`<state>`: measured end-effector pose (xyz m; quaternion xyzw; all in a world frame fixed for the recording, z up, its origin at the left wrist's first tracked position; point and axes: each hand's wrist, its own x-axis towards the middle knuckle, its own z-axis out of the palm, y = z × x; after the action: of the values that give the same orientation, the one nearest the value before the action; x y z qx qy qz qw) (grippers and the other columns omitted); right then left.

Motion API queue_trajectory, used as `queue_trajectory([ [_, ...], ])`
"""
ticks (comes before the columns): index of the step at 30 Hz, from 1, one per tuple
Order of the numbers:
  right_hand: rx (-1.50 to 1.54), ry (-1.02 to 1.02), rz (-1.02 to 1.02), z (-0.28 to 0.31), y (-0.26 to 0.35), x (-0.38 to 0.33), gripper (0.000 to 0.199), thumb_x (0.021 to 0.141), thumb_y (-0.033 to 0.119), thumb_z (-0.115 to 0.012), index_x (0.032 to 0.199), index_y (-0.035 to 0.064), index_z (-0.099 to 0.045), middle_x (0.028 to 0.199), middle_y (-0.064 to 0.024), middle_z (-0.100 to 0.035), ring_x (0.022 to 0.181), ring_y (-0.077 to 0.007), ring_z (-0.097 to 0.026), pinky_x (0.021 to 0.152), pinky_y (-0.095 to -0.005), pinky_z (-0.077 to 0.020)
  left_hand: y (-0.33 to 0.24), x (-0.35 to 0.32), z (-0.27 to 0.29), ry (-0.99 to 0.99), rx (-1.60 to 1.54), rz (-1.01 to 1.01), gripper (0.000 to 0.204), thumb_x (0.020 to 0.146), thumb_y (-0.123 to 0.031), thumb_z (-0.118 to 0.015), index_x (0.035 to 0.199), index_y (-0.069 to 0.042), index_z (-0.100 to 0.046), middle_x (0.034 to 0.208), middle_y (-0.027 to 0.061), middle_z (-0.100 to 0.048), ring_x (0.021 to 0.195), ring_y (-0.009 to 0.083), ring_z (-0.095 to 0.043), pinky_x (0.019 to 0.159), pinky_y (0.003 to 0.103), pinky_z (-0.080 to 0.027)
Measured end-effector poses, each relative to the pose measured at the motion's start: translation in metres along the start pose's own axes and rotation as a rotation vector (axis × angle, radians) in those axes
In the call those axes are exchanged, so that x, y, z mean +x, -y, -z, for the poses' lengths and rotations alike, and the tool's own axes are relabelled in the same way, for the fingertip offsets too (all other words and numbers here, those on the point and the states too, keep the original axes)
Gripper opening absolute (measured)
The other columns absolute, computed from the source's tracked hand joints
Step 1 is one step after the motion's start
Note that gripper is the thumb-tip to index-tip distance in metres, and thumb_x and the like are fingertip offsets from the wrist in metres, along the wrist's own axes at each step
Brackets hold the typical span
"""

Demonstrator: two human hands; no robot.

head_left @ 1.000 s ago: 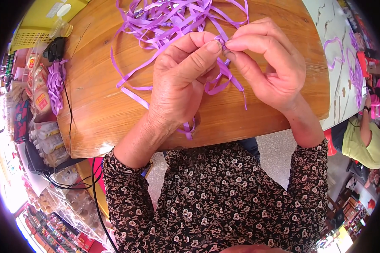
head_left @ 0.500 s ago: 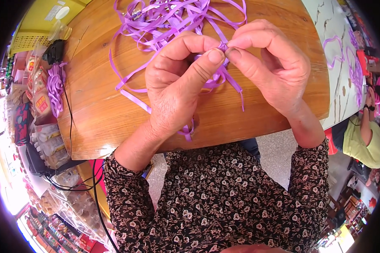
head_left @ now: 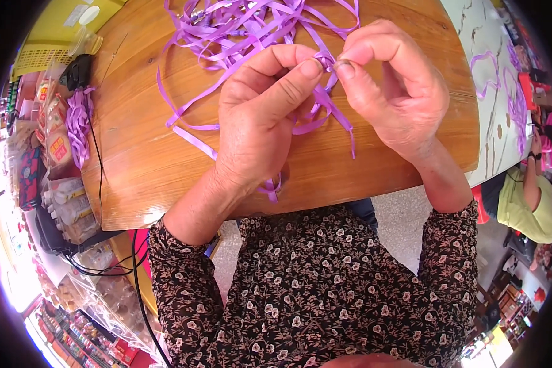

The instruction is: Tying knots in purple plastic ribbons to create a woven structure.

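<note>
Spotter: What sits closest to you?

Operator: From my end of the feed, I have the dark floral top [head_left: 325, 282] filling the lower part of my view, its sleeves reaching up to the wrists. Past it I see the left hand [head_left: 257, 116], thumb and forefinger pinching a purple ribbon [head_left: 329, 62] at a small knot.

Spotter: And the other one?

Operator: The right hand [head_left: 411, 113] is just beside the knot, its thumb and forefinger tips brought together. I can't tell whether a strand is caught between them.

Spotter: So where is the ribbon?

Operator: Up between the two hands, above the wooden table [head_left: 135, 165]. I make out loose ends [head_left: 339, 115] hanging below the knot, and a flat strip [head_left: 195, 142] lying left of the left wrist. A small loop [head_left: 272, 191] shows by the table's near edge.

Spotter: Farther out?

Operator: I see a tangled heap [head_left: 267, 38] of the same purple ribbon beyond the hands. At the table's left side hangs a gathered purple bundle [head_left: 80, 126]; past it, a clear cup [head_left: 87, 40] and a yellow basket [head_left: 46, 58]. Off to my right stands a white marbled table [head_left: 487, 135] carrying more purple strands [head_left: 516, 113], and near it I see a person in a yellow-green top [head_left: 527, 208].
</note>
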<state>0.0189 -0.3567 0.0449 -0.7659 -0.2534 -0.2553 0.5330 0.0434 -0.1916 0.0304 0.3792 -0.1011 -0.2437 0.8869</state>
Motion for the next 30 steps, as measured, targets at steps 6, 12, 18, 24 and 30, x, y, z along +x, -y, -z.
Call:
queue_trajectory([
  [6, -0.090, 0.024, 0.038, -0.002, 0.000, 0.002, 0.018, 0.075, -0.013, -0.062, 0.091, -0.0037, -0.059, 0.089, -0.0111, -0.058, 0.082, -0.0180, -0.056, 0.071, -0.0256, -0.0444, -0.003, 0.001, 0.004, 0.017, -0.062, -0.002, 0.008, 0.086, -0.005, -0.059, 0.094, -0.002, -0.060, 0.079, 0.0006, -0.059, 0.062, 0.0046, -0.047, 0.055, 0.019, -0.037],
  [12, -0.223, 0.036, 0.137, 0.000, 0.005, 0.007, 0.017, 0.073, -0.012, -0.064, 0.088, -0.0038, -0.062, 0.086, -0.0125, -0.060, 0.076, -0.0192, -0.058, 0.065, -0.0255, -0.0461, -0.005, 0.000, 0.002, 0.059, 0.005, 0.026, 0.009, 0.087, -0.007, -0.058, 0.094, -0.001, -0.060, 0.079, 0.0004, -0.060, 0.062, 0.0034, -0.049, 0.052, 0.018, -0.039],
  [18, -0.344, 0.109, 0.164, 0.004, 0.013, 0.014, 0.020, 0.068, -0.012, -0.066, 0.086, -0.0035, -0.062, 0.083, -0.0120, -0.059, 0.073, -0.0192, -0.057, 0.062, -0.0254, -0.0454, -0.007, 0.001, -0.002, 0.020, 0.115, 0.006, 0.009, 0.088, -0.008, -0.058, 0.093, -0.001, -0.060, 0.076, 0.0001, -0.059, 0.066, 0.0039, -0.051, 0.055, 0.017, -0.043],
  [24, -0.344, 0.075, 0.219, 0.002, 0.010, 0.012, 0.020, 0.065, -0.014, -0.063, 0.081, -0.0030, -0.059, 0.080, -0.0119, -0.058, 0.070, -0.0185, -0.056, 0.059, -0.0254, -0.0436, -0.005, 0.003, 0.000, 0.042, 0.145, 0.062, 0.009, 0.086, -0.008, -0.060, 0.091, -0.001, -0.061, 0.073, -0.0012, -0.057, 0.061, 0.0037, -0.046, 0.054, 0.018, -0.037],
  [30, -0.189, 0.067, 0.113, 0.002, 0.000, 0.006, 0.018, 0.071, -0.012, -0.062, 0.085, -0.0036, -0.056, 0.082, -0.0107, -0.057, 0.073, -0.0175, -0.055, 0.063, -0.0255, -0.0434, -0.006, 0.003, 0.001, -0.030, 0.031, 0.159, 0.008, 0.086, -0.009, -0.059, 0.088, -0.002, -0.059, 0.067, -0.0046, -0.050, 0.056, 0.0048, -0.039, 0.052, 0.019, -0.033],
])
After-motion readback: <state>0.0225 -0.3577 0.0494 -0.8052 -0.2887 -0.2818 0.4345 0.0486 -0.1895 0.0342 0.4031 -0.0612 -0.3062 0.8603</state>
